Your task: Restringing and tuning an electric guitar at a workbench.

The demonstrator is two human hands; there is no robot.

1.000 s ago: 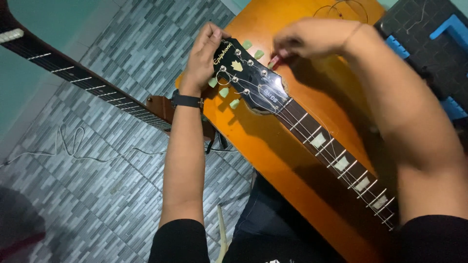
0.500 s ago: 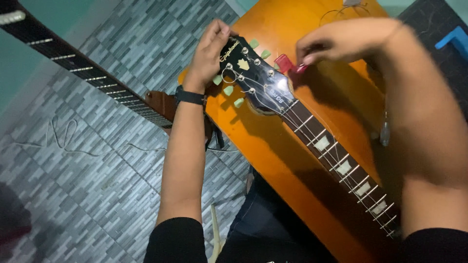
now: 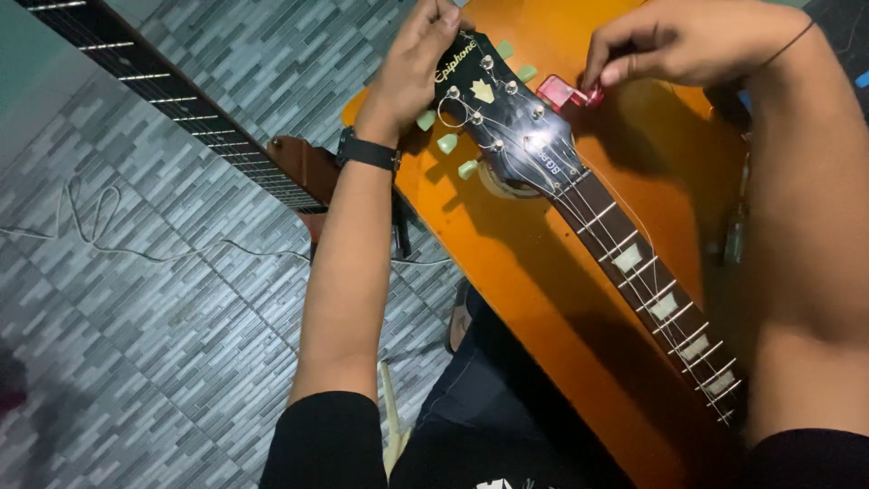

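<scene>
While the headstock (image 3: 502, 118) lies over the orange table (image 3: 507, 299), the left hand (image 3: 412, 68) grips its top edge, fingertips cut off by the frame. The right hand (image 3: 688, 41) pinches a red winder (image 3: 566, 92) beside the right tuners; its tip is hidden. The neck's (image 3: 652, 281) lower end runs into shadow.

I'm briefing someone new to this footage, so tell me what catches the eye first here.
The dark guitar headstock with pale green tuning pegs lies at top centre on an orange table. The left hand grips its tip, while the right hand holds a red string winder at its far side. A second guitar neck crosses the grey tiled floor at upper left.
</scene>
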